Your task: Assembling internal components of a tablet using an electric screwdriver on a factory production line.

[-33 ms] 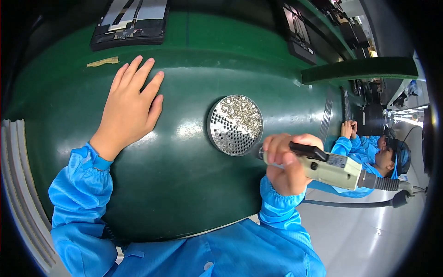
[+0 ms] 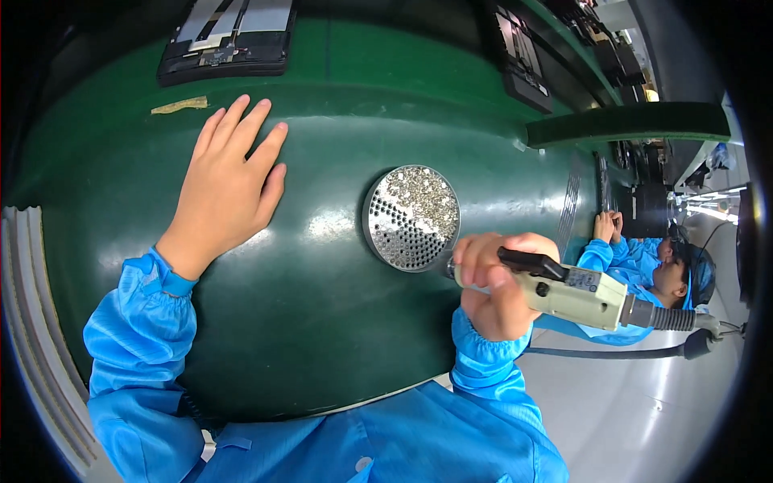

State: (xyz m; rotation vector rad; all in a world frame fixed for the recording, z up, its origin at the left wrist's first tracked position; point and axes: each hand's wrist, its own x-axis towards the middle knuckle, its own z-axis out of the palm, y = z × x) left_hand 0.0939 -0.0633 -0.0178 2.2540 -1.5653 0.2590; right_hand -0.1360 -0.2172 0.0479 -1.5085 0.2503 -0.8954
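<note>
Fingers of right hand [image 2: 499,286] wrap beige screwdriver [image 2: 576,294] beside perforated round tray [image 2: 411,217]; left hand [image 2: 229,189] flat, spread.

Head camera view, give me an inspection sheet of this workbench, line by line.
Surface: glossy green bench top, with a strip of tan tape stuck near the far edge.
Job's things: round perforated tray carrying many small screws; beige power screwdriver with its tip at the tray's near edge.
Clutter: black fixture with flat parts at the far edge; another dark fixture to the right.
Hands: left hand flat and open on the bench; right hand gripping the screwdriver.
Cables: ribbed hose off the screwdriver's rear; a dark cable below.
Surroundings: a co-worker in blue at the right.
</note>
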